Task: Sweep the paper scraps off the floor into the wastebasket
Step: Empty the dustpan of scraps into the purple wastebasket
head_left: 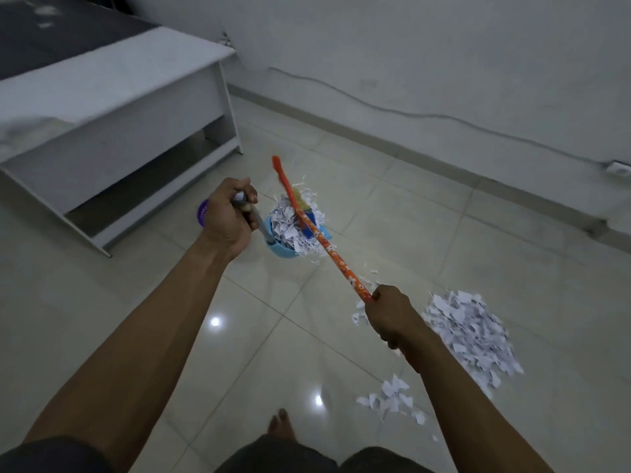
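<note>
My left hand (228, 214) grips the grey handle of a light blue dustpan (280, 248), which is heaped with white paper scraps (286, 222). My right hand (390, 315) grips the orange flowered broom handle (336, 259); the broom's head lies across the scraps in the pan. A large pile of paper scraps (473, 332) lies on the tiles to the right of my right hand, and a smaller cluster of scraps (392, 399) sits nearer my feet. A purple object (203, 213), mostly hidden behind my left hand, may be the wastebasket.
A white low table or bed frame (112, 107) stands at the left with an open space beneath. A white wall with a cable and a socket (617, 169) runs along the back right. My bare foot (280, 423) is on the glossy tiles.
</note>
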